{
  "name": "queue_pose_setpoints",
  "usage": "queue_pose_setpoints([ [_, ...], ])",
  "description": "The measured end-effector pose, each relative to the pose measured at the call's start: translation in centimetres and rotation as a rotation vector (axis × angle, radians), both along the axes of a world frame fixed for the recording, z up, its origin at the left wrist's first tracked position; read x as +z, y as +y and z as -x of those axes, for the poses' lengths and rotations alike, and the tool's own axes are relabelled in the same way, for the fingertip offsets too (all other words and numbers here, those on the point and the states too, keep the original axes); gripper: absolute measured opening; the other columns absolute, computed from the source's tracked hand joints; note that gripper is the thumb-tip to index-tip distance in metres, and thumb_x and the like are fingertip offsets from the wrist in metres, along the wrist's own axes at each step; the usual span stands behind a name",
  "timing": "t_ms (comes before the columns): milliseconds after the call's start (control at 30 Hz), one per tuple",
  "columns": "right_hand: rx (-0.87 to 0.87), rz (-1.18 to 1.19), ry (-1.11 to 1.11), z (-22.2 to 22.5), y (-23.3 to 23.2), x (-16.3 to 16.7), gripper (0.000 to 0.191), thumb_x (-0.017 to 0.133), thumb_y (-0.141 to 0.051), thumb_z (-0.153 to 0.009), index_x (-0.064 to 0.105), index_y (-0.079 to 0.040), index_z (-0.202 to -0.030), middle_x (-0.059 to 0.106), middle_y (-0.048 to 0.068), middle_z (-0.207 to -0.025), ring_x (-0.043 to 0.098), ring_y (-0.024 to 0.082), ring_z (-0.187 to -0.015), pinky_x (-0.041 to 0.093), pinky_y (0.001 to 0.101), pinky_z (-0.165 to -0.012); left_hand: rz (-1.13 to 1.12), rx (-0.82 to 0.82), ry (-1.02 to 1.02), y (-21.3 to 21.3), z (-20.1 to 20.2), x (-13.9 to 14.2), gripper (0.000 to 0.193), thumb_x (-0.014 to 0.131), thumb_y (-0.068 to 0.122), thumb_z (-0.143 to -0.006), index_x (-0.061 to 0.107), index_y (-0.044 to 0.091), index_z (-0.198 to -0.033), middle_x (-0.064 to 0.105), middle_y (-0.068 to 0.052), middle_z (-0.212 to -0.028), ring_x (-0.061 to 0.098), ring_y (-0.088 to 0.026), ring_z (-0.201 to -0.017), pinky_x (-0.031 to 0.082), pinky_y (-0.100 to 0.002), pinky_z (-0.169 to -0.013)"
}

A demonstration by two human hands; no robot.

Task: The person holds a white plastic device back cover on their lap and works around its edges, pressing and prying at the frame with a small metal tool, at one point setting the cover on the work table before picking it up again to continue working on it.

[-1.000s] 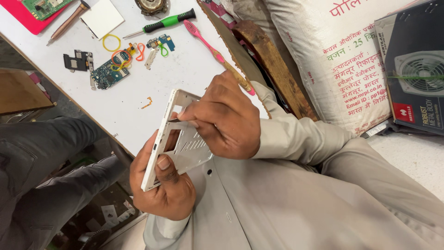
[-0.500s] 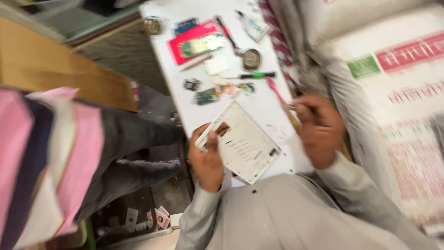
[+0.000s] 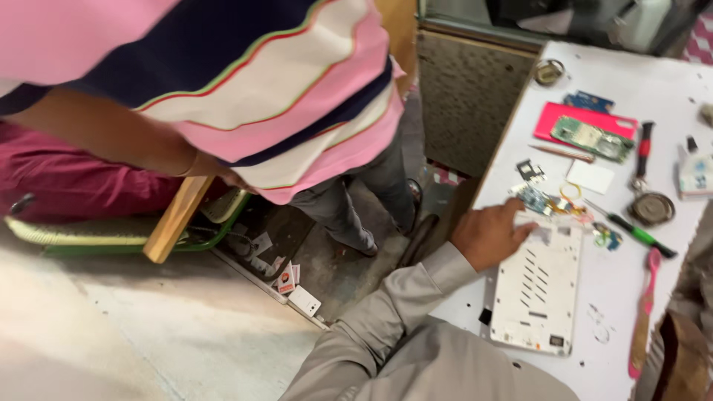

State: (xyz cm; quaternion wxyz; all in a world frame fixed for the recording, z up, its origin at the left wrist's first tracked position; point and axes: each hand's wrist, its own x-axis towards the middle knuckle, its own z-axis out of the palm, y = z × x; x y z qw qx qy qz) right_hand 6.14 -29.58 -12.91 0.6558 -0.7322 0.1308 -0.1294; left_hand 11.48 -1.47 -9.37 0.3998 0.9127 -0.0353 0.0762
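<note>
White perforated plastic back panel (image 3: 536, 289) lies flat on the white table (image 3: 661, 82).
Left hand (image 3: 486, 236), loosely curled, holding nothing, presses its twelve o'clock edge; right hand unseen. Green-handled screwdriver (image 3: 631, 229) at two o'clock.

small electronics repair bench here, a workshop setting: white worktable (image 3: 631, 282) on the right strewn with a green circuit board (image 3: 592, 139), a green-handled screwdriver (image 3: 633, 232), loose small parts (image 3: 536, 194) and an opened white device back panel (image 3: 536, 291); bare concrete floor (image 3: 111, 334) on the left.
</note>
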Motion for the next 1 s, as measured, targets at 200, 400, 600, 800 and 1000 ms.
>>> queue_pose_setpoints([
  [200,0.002,0.031,0.022,-1.0,0.3,0.8,0.013,0.061,-0.007,-0.116,0.060,0.005,-0.123,0.065,0.010,-0.100,0.062,0.015,-0.088,0.052,0.0298,-0.083,-0.065,-0.051,-0.099,-0.1,0.8,-0.3,0.034,0.069,0.037,-0.095,0.062,0.008,-0.113,0.071,-0.016,-0.092,0.069,-0.039,-0.080,0.054,-0.051,-0.070],
  [400,0.008,0.048,0.011,-1.8,0.8,1.1,0.016,0.060,-0.008,-0.116,0.058,0.006,-0.122,0.066,0.012,-0.101,0.064,0.017,-0.089,0.053,0.0321,-0.084,-0.034,-0.024,-0.228,0.2,1.6,-2.8,0.028,0.068,0.033,-0.099,0.064,0.009,-0.113,0.069,-0.013,-0.096,0.069,-0.035,-0.081,0.055,-0.047,-0.070],
  [600,-0.008,0.074,-0.004,-1.8,1.2,1.9,0.018,0.059,-0.009,-0.115,0.056,0.007,-0.122,0.066,0.014,-0.102,0.066,0.020,-0.090,0.055,0.0344,-0.085,0.052,0.022,-0.377,1.3,4.6,-5.1,0.019,0.070,0.016,-0.098,0.066,0.006,-0.114,0.069,-0.011,-0.108,0.067,-0.031,-0.103,0.054,-0.044,-0.090],
  [800,-0.023,0.140,-0.080,0.1,3.1,3.0,0.020,0.059,-0.010,-0.115,0.054,0.008,-0.122,0.067,0.017,-0.103,0.068,0.022,-0.092,0.056,0.0367,-0.087,0.000,-0.017,-0.365,2.4,6.5,-5.6,0.028,0.075,0.010,-0.085,0.067,0.004,-0.111,0.067,-0.013,-0.121,0.061,-0.034,-0.119,0.047,-0.047,-0.098],
  [1000,-0.128,-0.065,0.016,0.7,4.1,5.2,0.044,0.050,-0.001,-0.097,0.055,-0.003,-0.141,0.062,0.005,-0.078,0.057,0.011,-0.066,0.048,0.0262,-0.062,-0.069,-0.042,-0.300,3.1,6.3,-3.9,0.024,0.074,0.008,-0.084,0.069,0.002,-0.106,0.066,-0.012,-0.119,0.059,-0.034,-0.116,0.046,-0.046,-0.097],
])
